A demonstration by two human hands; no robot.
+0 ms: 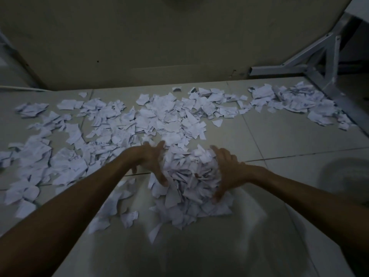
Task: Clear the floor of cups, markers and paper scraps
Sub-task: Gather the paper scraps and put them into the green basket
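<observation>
Torn white paper scraps (159, 116) lie strewn across the tiled floor in a wide band from left to right. Close in front of me a heaped pile of scraps (189, 176) sits between my hands. My left hand (151, 162) presses against the pile's left side with fingers spread. My right hand (225, 172) cups the pile's right side, fingers pointing down along the paper. Both hands squeeze the heap from opposite sides. I see no cups or markers in this dim view.
A wall (139, 37) rises behind the scraps. A grey metal frame (319, 62) stands at the back right, with scraps (299, 100) beside its foot. A blurred round shape (345, 176) lies at the right. Bare tiles (279, 136) show right of the pile.
</observation>
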